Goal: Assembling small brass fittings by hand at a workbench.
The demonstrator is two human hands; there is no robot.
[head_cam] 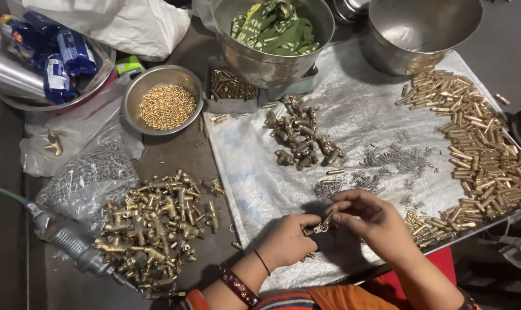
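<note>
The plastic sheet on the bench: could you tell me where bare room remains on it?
Bare sheet lies between the dark fittings cluster and the left hand. Another patch sits below the empty steel bowl. The right edge is crowded with brass pins.

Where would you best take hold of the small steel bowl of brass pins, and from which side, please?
Probably by the rim of the small steel bowl, at its lower right edge, coming from above. The brass pins lie loose inside, so it must stay level, and a clear bag crowds its left.
</note>
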